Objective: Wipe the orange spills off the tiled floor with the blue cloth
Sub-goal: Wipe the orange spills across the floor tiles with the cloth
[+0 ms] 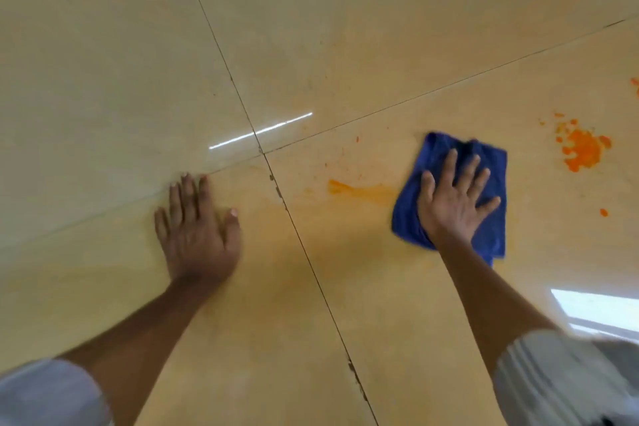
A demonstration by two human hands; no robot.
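Note:
My right hand lies flat with fingers spread on a folded blue cloth, pressing it to the beige tiled floor. A pale orange smear runs just left of the cloth. To the right of the cloth sits a bright orange splatter, with small orange drops around it and another fleck at the right edge. My left hand rests palm down on the bare tile at the left, holding nothing.
Dark grout lines cross at a joint between my hands. A bright light streak reflects on the glossy tile. A white reflected patch shows at the lower right. White sleeves frame the bottom corners.

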